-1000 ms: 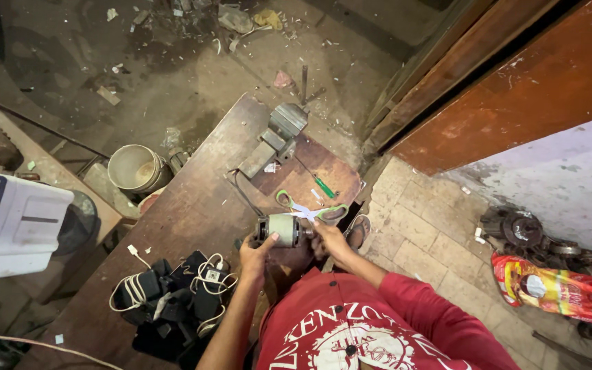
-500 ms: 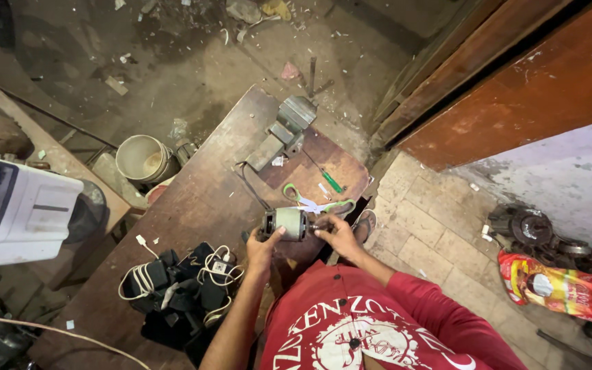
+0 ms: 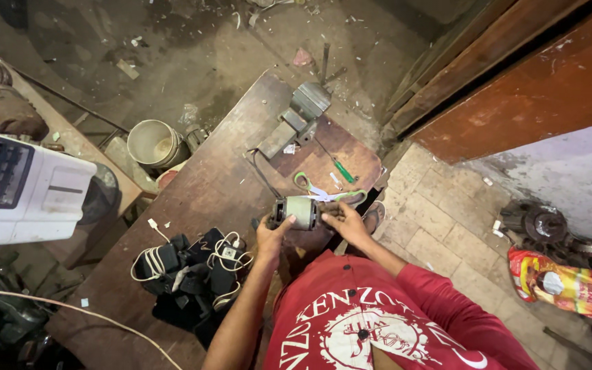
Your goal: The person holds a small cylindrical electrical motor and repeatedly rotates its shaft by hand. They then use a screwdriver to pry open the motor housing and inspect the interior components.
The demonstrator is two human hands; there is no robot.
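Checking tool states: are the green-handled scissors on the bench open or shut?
Open. The scissors lie flat on the wooden bench, their two green handle loops spread wide apart, just beyond the small motor held in both hands.

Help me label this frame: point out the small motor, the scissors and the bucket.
small motor (image 3: 297,212), head view, on its grey cylindrical body.
scissors (image 3: 303,181), head view, on a green handle loop.
bucket (image 3: 153,143), head view, on its pale inner wall.

Motor (image 3: 297,212) ends hidden under hands; white appliance (image 3: 15,185) cut by left edge.
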